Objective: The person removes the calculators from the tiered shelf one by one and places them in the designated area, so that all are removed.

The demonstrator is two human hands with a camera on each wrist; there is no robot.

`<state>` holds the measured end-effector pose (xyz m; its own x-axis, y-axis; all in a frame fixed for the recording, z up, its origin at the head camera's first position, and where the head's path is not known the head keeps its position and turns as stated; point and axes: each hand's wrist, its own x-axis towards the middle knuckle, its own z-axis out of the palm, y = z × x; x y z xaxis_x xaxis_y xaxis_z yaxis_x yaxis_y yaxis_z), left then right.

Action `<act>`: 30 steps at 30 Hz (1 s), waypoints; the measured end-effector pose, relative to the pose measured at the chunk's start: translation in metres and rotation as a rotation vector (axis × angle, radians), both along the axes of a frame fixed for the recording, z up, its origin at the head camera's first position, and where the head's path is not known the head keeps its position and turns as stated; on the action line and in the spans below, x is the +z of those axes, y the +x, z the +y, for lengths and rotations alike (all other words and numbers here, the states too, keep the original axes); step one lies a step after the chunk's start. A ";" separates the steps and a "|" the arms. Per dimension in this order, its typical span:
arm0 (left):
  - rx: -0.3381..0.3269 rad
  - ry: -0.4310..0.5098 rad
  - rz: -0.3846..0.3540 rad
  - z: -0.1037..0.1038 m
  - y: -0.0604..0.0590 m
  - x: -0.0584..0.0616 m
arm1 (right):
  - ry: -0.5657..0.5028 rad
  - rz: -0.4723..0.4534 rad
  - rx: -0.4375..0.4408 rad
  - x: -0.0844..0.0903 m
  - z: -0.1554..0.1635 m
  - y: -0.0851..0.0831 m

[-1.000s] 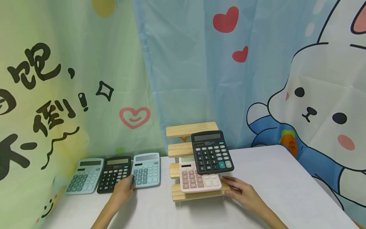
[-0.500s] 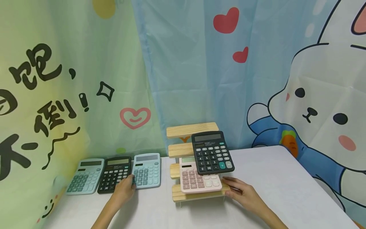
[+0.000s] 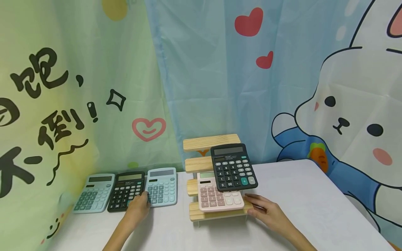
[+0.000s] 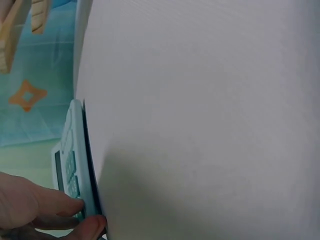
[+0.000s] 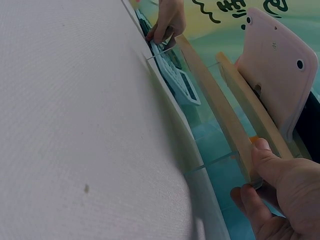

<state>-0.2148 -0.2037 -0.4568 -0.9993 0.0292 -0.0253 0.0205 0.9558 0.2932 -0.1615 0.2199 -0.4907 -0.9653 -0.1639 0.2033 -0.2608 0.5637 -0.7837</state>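
Hands well apart. Left hand (image 3: 137, 208) at neighbouring near corners of light blue calculator (image 3: 162, 184) and black calculator (image 3: 127, 188), lying side by side on white desk (image 3: 282, 184); cannot tell whether fingers grip either. Green-keyed calculator (image 3: 95, 193) at row's left end. Right hand (image 3: 267, 212) pinches right end of wooden stand (image 3: 199, 164) at lowest slat, thumb on top. On stand, pink calculator (image 3: 213, 200) leans back; second black calculator (image 3: 233, 169) overlaps its far right corner. Printed curtain (image 3: 201, 69) behind.

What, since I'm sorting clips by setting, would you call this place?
Probably a staged tabletop corner indoors: a white table, a cartoon curtain hanging behind it, and a wooden rack holding calculators.
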 end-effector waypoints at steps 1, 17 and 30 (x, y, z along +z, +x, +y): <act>-0.004 -0.005 0.008 0.000 0.000 0.000 | 0.012 -0.008 -0.005 0.000 0.000 0.000; -0.197 0.191 0.463 0.032 0.019 0.016 | -0.122 0.113 0.094 -0.002 0.000 -0.001; -0.383 0.852 -0.089 0.094 0.056 0.081 | -0.069 0.067 0.054 0.002 0.001 0.003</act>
